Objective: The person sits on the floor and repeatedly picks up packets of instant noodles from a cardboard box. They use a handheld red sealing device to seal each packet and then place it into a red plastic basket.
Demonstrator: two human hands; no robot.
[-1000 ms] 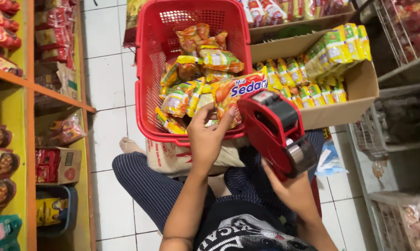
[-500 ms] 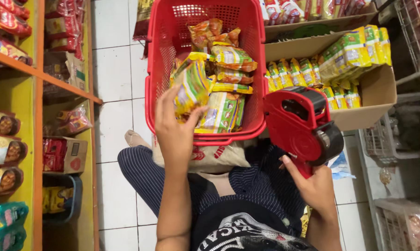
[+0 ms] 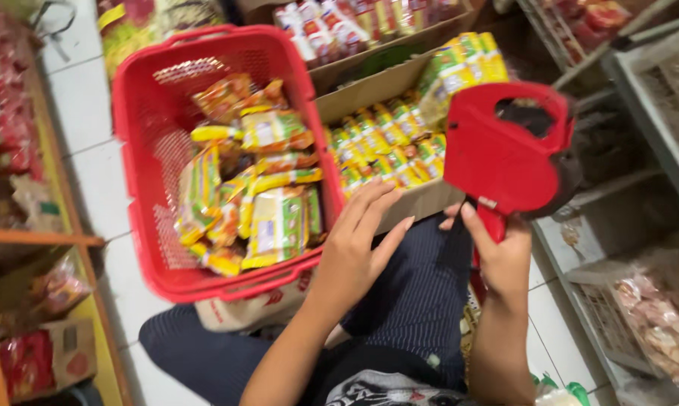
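A red plastic shopping basket (image 3: 140,173) takes up the upper left of the view, resting partly on the seated person's lap over white floor tiles (image 3: 80,113). Inside it lies a loose heap of yellow, green and orange instant noodle packets (image 3: 257,195), some flat and some tipped on edge. Just beside the basket's right wall stands an open cardboard box (image 3: 422,199) packed with rows of small yellow and green sachets (image 3: 384,146), standing upright in tight lines. Yellow shelving with bagged snacks (image 3: 24,248) runs down the left edge, and wire racks (image 3: 640,248) fill the right (much of both is blurred).

The red price labelling gun (image 3: 505,154) is held up in front of the box, over its right end, its broad body tilted and its handle pointing down. The right hand (image 3: 501,256) is closed around that handle, fingers wrapped tight. The left hand (image 3: 358,244) is open and holds nothing, its fingers spread and stretched toward the gap between basket and box, fingertips over the box's near edge. Whether they touch the cardboard cannot be told.
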